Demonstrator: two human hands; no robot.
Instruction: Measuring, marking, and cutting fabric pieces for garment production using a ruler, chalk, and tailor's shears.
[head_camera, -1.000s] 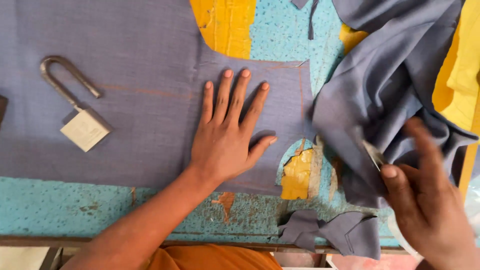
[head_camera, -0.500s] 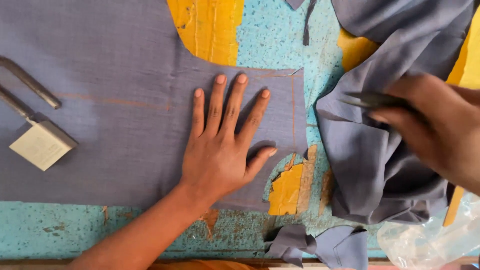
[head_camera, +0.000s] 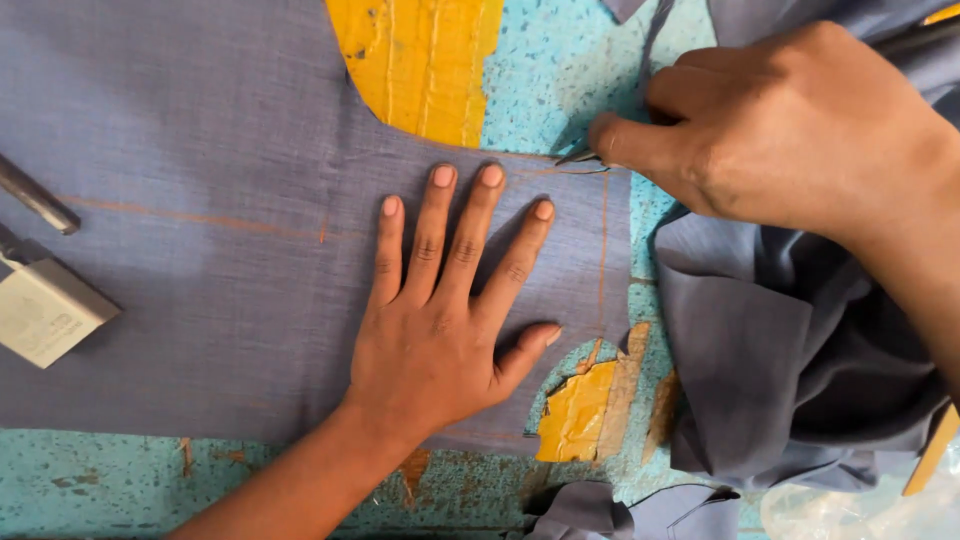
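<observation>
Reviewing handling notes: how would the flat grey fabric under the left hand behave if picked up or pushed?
The grey fabric is probably floppy: the loose heap beside it folds and drapes. It likely slides and bunches when pushed, since the left hand presses it flat. It looks thin, so probably light.

I see my left hand (head_camera: 440, 330) lying flat with the fingers spread on the grey cloth (head_camera: 200, 150), which is marked with thin orange lines and covers the worn turquoise and yellow table (head_camera: 560, 70). My right hand (head_camera: 790, 120) is closed around a pair of scissors (head_camera: 580, 157), and only the tip shows at the upper right corner of the cloth. A metal padlock (head_camera: 45, 305) rests on the cloth at the left edge, and a heap of loose grey fabric (head_camera: 790, 370) lies at the right.
</observation>
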